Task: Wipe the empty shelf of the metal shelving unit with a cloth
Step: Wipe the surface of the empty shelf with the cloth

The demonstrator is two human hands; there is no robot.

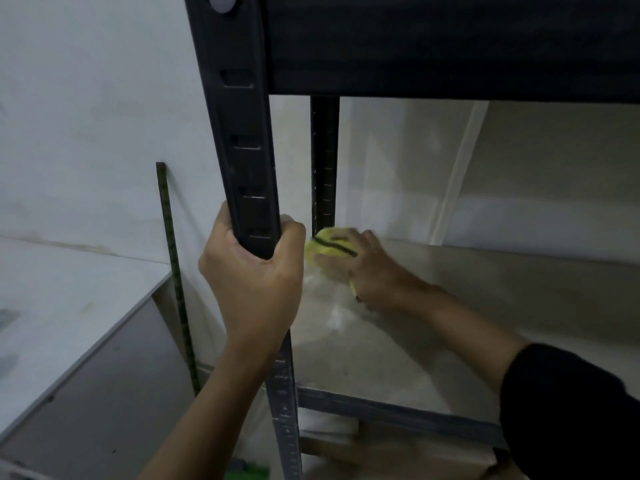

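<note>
The shelf [433, 327] is a pale, bare board inside a dark metal shelving unit. My right hand [367, 268] reaches in to its back left corner and presses a yellow cloth [327, 245] with a dark stripe flat on the board, close to the rear post [324, 161]. My left hand [252, 271] is wrapped around the slotted front left post [242, 140] of the unit, just above shelf height. Most of the cloth is hidden under my fingers.
A dark upper shelf beam [450, 46] runs overhead. Left of the unit stands a white-topped cabinet [69, 306], with a thin green rod [173, 271] leaning on the white wall. A lower shelf with cardboard [381, 455] shows beneath.
</note>
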